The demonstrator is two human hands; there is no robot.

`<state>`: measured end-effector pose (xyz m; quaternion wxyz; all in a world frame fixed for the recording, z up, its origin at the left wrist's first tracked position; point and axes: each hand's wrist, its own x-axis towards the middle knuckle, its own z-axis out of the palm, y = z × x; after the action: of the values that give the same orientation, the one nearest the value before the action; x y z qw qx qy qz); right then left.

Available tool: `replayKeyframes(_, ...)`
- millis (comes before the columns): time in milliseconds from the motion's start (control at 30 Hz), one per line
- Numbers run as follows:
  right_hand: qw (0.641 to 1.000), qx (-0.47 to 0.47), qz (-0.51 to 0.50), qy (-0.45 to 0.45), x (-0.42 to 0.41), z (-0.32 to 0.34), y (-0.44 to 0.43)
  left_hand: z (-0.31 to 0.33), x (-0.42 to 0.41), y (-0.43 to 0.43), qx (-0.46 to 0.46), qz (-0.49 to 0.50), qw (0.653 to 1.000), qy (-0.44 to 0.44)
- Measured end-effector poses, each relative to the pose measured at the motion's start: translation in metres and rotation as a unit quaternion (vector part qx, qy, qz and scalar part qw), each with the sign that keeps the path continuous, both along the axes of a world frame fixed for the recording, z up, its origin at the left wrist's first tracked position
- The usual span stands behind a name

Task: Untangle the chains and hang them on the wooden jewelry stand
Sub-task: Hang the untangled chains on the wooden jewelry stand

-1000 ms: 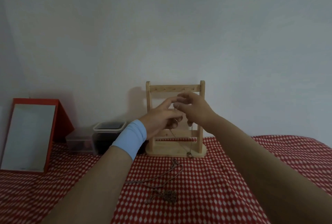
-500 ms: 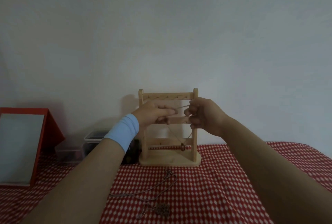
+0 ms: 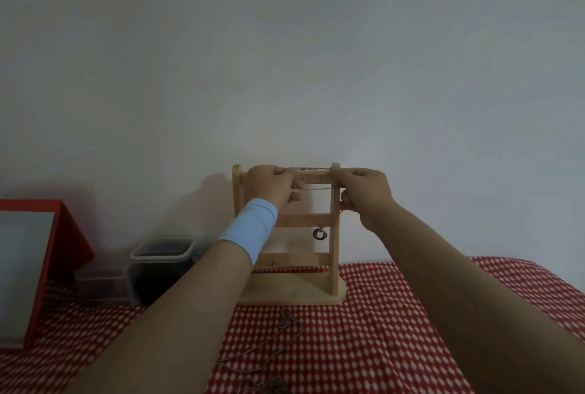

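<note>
Two hands pinch a thin metal chain taut across the wooden jewelry stand top rail: left hand grip pinched, right hand likewise. Tangled chains lie on red checked desk.

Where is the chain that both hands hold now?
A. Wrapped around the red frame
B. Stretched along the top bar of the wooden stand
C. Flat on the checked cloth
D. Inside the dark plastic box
B: the left hand and right hand hold the chain taut along the top bar of the wooden stand.
</note>
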<state>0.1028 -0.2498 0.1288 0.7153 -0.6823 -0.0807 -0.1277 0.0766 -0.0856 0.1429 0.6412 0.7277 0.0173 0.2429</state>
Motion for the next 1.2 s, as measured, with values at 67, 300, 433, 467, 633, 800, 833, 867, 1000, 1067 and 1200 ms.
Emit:
replayKeyframes(67,0.998,-0.030,-0.054,-0.011,0.002,0.001,0.003,0.000,0.001,-0.002,0.009,0.022,1.000,-0.004)
replayKeyframes(300,0.989,-0.091,-0.119,0.000,0.003,-0.018,0.005,-0.020,0.011,-0.001,0.071,0.014,0.996,0.051)
replayKeyframes(433,0.986,-0.134,-0.103,-0.002,-0.002,-0.041,0.002,-0.044,0.015,0.000,0.138,-0.016,0.988,0.072)
replayKeyframes(467,0.984,-0.147,-0.104,0.001,-0.002,-0.047,0.002,-0.049,0.016,-0.002,0.152,-0.029,0.985,0.079)
replayKeyframes(633,0.976,-0.194,-0.093,0.021,-0.003,-0.076,0.006,-0.064,0.011,-0.012,0.203,-0.057,0.973,0.094)
replayKeyframes(800,0.964,-0.236,-0.123,0.015,-0.002,-0.093,0.012,-0.075,0.014,-0.016,0.230,-0.048,0.966,0.109)
replayKeyframes(833,0.963,-0.238,-0.128,0.017,0.000,-0.094,0.012,-0.075,0.015,-0.017,0.222,-0.045,0.968,0.108)
replayKeyframes(867,0.961,-0.241,-0.134,0.023,0.001,-0.094,0.013,-0.077,0.016,-0.017,0.214,-0.040,0.970,0.106)
replayKeyframes(1000,0.944,-0.281,-0.166,0.037,0.003,-0.095,0.015,-0.083,0.023,-0.019,0.216,-0.015,0.972,0.092)
replayKeyframes(1067,0.938,-0.294,-0.177,0.040,0.003,-0.096,0.017,-0.087,0.025,-0.021,0.218,-0.012,0.972,0.082)
replayKeyframes(1200,0.934,-0.304,-0.182,0.035,0.003,-0.096,0.021,-0.092,0.028,-0.021,0.214,-0.026,0.974,0.076)
